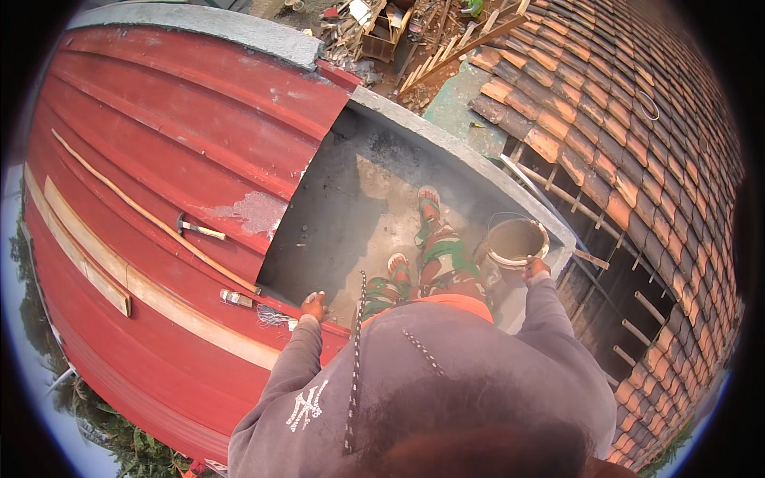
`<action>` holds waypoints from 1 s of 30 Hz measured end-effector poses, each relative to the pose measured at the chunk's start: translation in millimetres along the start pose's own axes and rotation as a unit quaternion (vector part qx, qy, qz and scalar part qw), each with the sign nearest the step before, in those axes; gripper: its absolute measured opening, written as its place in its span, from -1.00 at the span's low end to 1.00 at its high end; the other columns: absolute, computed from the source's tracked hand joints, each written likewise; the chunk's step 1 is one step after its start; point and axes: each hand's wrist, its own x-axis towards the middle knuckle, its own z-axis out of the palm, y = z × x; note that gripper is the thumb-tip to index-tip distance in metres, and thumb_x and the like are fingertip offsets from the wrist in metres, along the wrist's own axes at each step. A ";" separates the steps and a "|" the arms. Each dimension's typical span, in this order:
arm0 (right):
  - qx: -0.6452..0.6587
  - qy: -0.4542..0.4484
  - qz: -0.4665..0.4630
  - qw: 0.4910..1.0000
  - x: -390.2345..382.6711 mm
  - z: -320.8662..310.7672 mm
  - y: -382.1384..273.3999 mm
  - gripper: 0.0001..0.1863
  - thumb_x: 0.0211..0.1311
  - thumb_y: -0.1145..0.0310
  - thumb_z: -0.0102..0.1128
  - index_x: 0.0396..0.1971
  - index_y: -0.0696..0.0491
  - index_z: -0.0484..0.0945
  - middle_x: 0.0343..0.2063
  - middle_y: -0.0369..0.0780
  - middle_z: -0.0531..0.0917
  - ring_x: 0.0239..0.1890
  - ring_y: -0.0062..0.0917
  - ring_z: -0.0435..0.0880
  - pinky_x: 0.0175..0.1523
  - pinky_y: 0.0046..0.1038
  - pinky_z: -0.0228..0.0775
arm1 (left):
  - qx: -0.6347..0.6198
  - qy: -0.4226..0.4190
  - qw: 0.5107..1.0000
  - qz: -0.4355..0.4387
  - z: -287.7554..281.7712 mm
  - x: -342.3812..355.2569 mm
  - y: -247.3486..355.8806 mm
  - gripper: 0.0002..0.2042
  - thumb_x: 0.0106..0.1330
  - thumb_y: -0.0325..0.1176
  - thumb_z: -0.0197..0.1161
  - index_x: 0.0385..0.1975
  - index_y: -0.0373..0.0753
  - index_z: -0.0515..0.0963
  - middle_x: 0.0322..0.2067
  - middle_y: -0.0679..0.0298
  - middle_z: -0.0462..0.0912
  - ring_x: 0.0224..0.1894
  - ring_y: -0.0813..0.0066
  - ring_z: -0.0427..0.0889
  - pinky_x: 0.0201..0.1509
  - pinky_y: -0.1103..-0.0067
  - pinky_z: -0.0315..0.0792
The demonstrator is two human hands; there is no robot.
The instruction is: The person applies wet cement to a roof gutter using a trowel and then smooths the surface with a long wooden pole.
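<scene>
My right hand [535,269] grips the rim of a pale bucket [508,277] with grey, muddy-looking contents, standing at the right inside a concrete gutter [335,183]. My left hand [313,304] is loosely curled, with nothing visible in it, beside the gutter's edge of the red metal roof [159,95]. Near that hand lie a small metal tool or tin [237,299], a tangle of pale wire [275,317] and a long wooden pole [159,215]. A hammer [199,229] rests above the pole. My two sandalled feet [429,201] stand on the gutter's stained floor.
Pale planks [159,299] lie along the red roof. A tiled roof [598,103] at the right has an uncovered gap with bare battens [637,331]. The gutter's concrete wall [470,159] borders a green surface [458,103]. Debris and timber [382,40] lie beyond, below.
</scene>
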 end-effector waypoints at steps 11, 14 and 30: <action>0.041 0.013 0.010 0.999 48.2 71.0 -146.8 -0.55 0.19 0.39 0.33 0.05 0.25 0.49 -0.05 -0.02 0.60 -0.25 -0.23 0.64 -0.21 -0.20 0.58 | 0.064 0.068 0.996 0.011 59.5 -92.3 134.9 -0.45 0.36 -0.06 0.36 0.29 -0.13 0.47 0.16 0.27 0.62 0.03 0.29 0.63 -0.10 0.23 0.61; -0.003 -0.016 0.003 1.000 36.2 115.5 -194.4 -0.53 0.17 0.30 0.36 0.02 0.26 0.53 -0.14 -0.03 0.62 -0.29 -0.23 0.65 -0.25 -0.22 0.55 | 0.053 0.054 0.997 0.002 66.6 -107.9 144.2 -0.62 0.30 -0.14 0.43 0.07 -0.12 0.64 -0.08 0.38 0.71 -0.12 0.43 0.67 -0.18 0.30 0.62; -0.077 -0.274 -0.155 0.946 -39.6 544.2 -453.2 -0.56 0.15 0.32 0.39 -0.03 0.29 0.58 -0.20 -0.01 0.71 -0.24 -0.26 0.76 -0.16 -0.25 0.65 | -0.012 0.269 0.961 0.065 121.6 -175.1 149.2 -0.70 0.22 -0.14 0.49 -0.44 -0.27 0.66 -0.51 0.32 0.65 -0.42 0.52 0.55 -0.27 0.45 0.46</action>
